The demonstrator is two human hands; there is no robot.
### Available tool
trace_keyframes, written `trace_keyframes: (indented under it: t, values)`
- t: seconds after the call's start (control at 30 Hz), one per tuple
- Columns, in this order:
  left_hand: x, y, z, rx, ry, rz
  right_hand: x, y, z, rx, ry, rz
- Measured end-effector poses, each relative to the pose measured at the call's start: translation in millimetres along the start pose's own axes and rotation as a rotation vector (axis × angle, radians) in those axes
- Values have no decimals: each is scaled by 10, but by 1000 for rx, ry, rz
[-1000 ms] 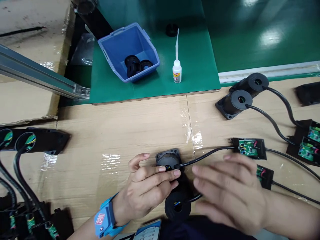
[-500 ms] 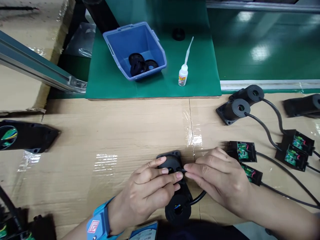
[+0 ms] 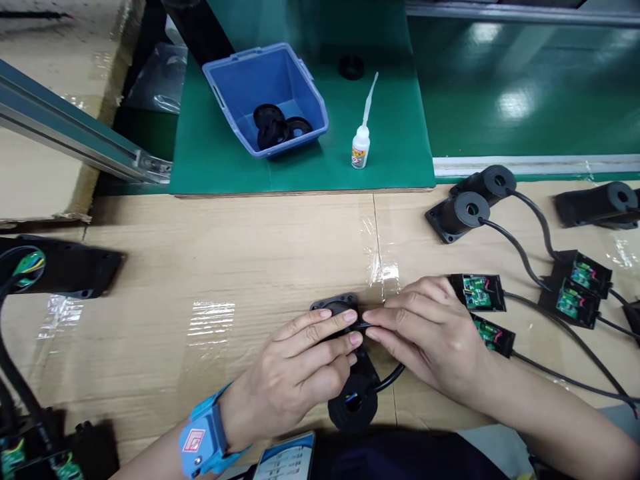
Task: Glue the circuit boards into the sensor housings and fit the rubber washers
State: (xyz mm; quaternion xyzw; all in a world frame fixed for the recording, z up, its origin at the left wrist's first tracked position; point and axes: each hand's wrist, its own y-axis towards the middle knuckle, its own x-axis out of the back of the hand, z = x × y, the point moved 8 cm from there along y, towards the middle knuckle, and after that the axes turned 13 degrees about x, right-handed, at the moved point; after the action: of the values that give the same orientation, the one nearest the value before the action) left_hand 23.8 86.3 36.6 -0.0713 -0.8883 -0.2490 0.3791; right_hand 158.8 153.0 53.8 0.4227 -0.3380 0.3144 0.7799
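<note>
My left hand point(image 3: 295, 370), with a blue wrist strap, wraps its fingers over the top of a black cylindrical housing point(image 3: 336, 308) with a square flange. My right hand point(image 3: 430, 337) pinches the black cable point(image 3: 364, 325) where it enters the top of that housing. A second black housing point(image 3: 353, 405) with coloured wires in its opening stands just below, between my hands. Two open black boxes with green circuit boards point(image 3: 477, 292) lie to the right of my right hand.
A blue bin point(image 3: 235, 87) of black rings and a small glue bottle point(image 3: 361, 148) stand on the green mat at the back. More black housings point(image 3: 465, 212) with cables and circuit boxes point(image 3: 575, 293) lie at the right. Others lie at the left point(image 3: 55, 270).
My right hand came in from the right and closed on the cable at the housing's top. My left hand stayed on the housing. The view shifted slightly.
</note>
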Motion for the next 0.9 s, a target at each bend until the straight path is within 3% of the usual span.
trace_keyframes:
  t: [0.37,0.73,0.9]
  values:
    - [-63,-3,-64,-120,83,43,333,-14,69,31,-200,96]
    - [-84,-14,-12,-94,111,3,399,-210,256,122,-128,-78]
    - [-61,-8,18,-67,-16,39,207,-286,236,143,-21,89]
